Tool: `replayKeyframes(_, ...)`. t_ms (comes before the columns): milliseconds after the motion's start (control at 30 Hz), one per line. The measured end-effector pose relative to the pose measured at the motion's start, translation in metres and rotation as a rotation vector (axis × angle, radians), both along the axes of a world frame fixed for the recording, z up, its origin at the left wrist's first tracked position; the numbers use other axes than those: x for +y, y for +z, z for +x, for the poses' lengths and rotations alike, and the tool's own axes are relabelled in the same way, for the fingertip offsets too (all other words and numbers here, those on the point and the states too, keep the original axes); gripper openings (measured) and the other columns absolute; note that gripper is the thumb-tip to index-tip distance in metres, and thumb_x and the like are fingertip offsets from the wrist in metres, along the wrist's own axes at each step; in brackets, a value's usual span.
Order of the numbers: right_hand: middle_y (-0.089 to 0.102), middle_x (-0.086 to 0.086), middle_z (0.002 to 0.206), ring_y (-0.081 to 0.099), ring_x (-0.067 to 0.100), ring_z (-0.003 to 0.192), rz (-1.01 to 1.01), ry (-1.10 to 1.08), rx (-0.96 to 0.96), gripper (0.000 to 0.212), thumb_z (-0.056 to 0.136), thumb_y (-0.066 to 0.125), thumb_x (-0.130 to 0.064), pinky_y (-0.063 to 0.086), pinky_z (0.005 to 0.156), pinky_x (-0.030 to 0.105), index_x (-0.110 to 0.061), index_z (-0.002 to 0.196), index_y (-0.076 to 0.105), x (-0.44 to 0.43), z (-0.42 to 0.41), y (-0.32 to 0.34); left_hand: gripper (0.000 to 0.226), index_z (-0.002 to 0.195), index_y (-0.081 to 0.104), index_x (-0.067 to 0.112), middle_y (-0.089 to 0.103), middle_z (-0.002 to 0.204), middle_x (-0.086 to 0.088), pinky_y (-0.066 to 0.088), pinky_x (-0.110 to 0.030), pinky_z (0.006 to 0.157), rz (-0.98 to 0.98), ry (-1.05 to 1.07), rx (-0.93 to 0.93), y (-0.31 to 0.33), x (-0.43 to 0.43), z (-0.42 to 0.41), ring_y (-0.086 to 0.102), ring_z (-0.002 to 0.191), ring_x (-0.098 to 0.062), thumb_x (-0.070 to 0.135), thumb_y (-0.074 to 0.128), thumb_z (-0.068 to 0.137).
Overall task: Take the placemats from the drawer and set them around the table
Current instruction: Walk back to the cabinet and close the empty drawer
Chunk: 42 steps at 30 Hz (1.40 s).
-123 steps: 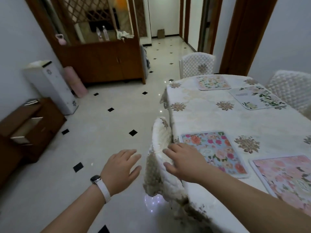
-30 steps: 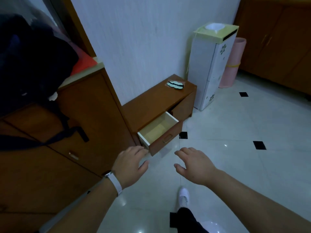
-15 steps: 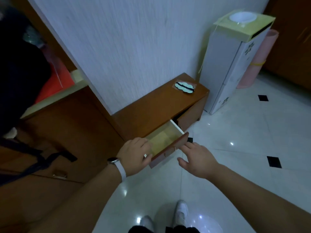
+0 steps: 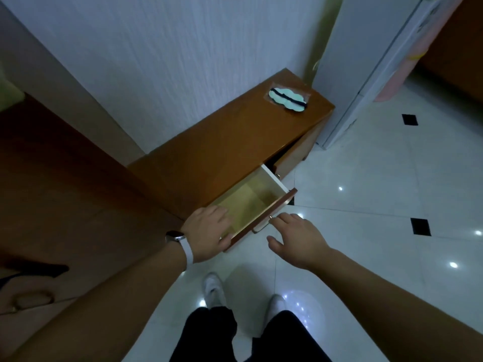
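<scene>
The drawer [image 4: 252,202] of a low brown cabinet [image 4: 230,142] stands pulled out, and its pale wooden inside shows nothing in it. My left hand [image 4: 207,235] lies on the drawer's left front corner, fingers spread over the edge. My right hand [image 4: 295,237] hovers open just in front of the drawer's brown front panel [image 4: 271,211], fingertips close to the metal handle [image 4: 261,226]. No placemat and no table are in view.
A teal eye mask [image 4: 287,99] lies on the cabinet top. A tall white appliance [image 4: 366,69] stands to the right of the cabinet, a larger brown cabinet [image 4: 65,205] to the left. My feet [image 4: 217,288] stand on the white tiled floor [image 4: 379,205].
I have turned from the table with placemats and walked up to the drawer. My left hand has settled on its front corner and my right hand has come up to the handle.
</scene>
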State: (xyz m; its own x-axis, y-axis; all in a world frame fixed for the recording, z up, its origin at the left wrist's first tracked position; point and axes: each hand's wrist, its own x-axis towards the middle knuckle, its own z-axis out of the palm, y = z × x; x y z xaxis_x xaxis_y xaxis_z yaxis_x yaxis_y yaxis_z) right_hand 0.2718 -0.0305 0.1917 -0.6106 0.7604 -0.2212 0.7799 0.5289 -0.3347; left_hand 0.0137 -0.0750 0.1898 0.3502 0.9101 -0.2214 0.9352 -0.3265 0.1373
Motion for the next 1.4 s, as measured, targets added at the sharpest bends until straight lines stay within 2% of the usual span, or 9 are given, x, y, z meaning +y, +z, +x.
replayKeyframes(133, 0.059, -0.003, 0.13, 0.055, 0.019, 0.114, 0.005, 0.003, -0.005, 0.05, 0.09, 0.044, -0.049, 0.048, 0.091, 0.033, -0.025, 0.133, 0.054, 0.02, -0.022, -0.089, 0.043, 0.115, 0.064, 0.018, 0.065, 0.114, -0.007, 0.052, -0.039, 0.082, 0.039, 0.053, -0.023, -0.072, 0.02, -0.021, 0.061, 0.104, -0.026, 0.041, 0.046, 0.084)
replayKeyframes(300, 0.061, -0.003, 0.12, 0.055, 0.019, 0.111, 0.067, -0.045, -0.037, 0.047, 0.088, 0.046, -0.052, 0.049, 0.091, 0.036, -0.024, 0.123, 0.059, 0.033, -0.039, -0.199, 0.053, 0.136, 0.053, 0.016, 0.051, 0.141, -0.012, 0.037, -0.047, 0.105, 0.153, 0.258, -0.033, -0.158, 0.054, -0.05, 0.046, 0.13, -0.031, 0.04, 0.058, 0.09)
replayKeyframes(400, 0.059, 0.002, 0.127, 0.053, 0.022, 0.119, 0.137, -0.085, -0.024, 0.051, 0.088, 0.052, -0.055, 0.044, 0.099, 0.039, -0.021, 0.125, 0.058, 0.039, -0.046, -0.254, 0.06, 0.144, 0.044, 0.018, 0.04, 0.152, -0.011, 0.025, -0.049, 0.113, 0.155, 0.24, -0.004, -0.211, 0.072, -0.058, 0.033, 0.14, -0.03, 0.046, 0.053, 0.091)
replayKeyframes(533, 0.059, 0.007, 0.131, 0.051, 0.028, 0.124, 0.244, -0.019, 0.029, 0.061, 0.086, 0.052, -0.065, 0.039, 0.105, 0.045, -0.018, 0.125, 0.06, 0.048, -0.049, -0.299, 0.066, 0.149, 0.035, 0.022, 0.031, 0.157, -0.008, 0.02, -0.048, 0.116, 0.174, 0.184, 0.031, -0.258, 0.099, -0.059, 0.024, 0.145, -0.028, 0.054, 0.046, 0.093)
replayKeyframes(733, 0.057, 0.003, 0.135, 0.048, 0.024, 0.129, 0.299, 0.047, 0.143, 0.069, 0.088, 0.039, -0.075, 0.028, 0.113, 0.048, -0.022, 0.128, 0.059, 0.057, -0.052, -0.333, 0.071, 0.153, 0.025, 0.023, 0.022, 0.161, -0.005, 0.019, -0.047, 0.117, 0.227, 0.225, 0.014, -0.285, 0.129, -0.067, 0.017, 0.148, -0.025, 0.06, 0.038, 0.094)
replayKeyframes(933, 0.061, 0.004, 0.13, 0.052, 0.023, 0.125, 0.409, 0.092, 0.255, 0.066, 0.09, 0.039, -0.071, 0.029, 0.11, 0.045, -0.018, 0.121, 0.064, 0.061, -0.05, -0.356, 0.08, 0.155, 0.014, 0.026, 0.007, 0.165, -0.001, 0.008, -0.044, 0.12, 0.159, 0.259, -0.009, -0.285, 0.129, -0.066, 0.003, 0.151, -0.019, 0.069, 0.035, 0.091)
replayKeyframes(1200, 0.061, 0.003, 0.127, 0.053, 0.022, 0.122, 0.458, 0.202, 0.268, 0.073, 0.08, 0.053, -0.076, 0.027, 0.108, 0.044, -0.017, 0.12, 0.064, 0.066, -0.044, -0.357, 0.08, 0.155, 0.017, 0.029, 0.009, 0.164, 0.002, 0.005, -0.042, 0.12, 0.138, 0.274, -0.062, -0.281, 0.126, -0.066, 0.003, 0.15, -0.016, 0.068, 0.043, 0.09)
replayKeyframes(1400, 0.058, 0.004, 0.132, 0.051, 0.023, 0.124, 0.463, 0.21, 0.233, 0.079, 0.08, 0.046, -0.08, 0.028, 0.107, 0.044, -0.016, 0.123, 0.063, 0.075, -0.056, -0.357, 0.08, 0.154, 0.019, 0.031, 0.01, 0.164, 0.004, 0.006, -0.041, 0.12, 0.15, 0.277, -0.069, -0.283, 0.125, -0.068, 0.004, 0.15, -0.013, 0.068, 0.045, 0.088)
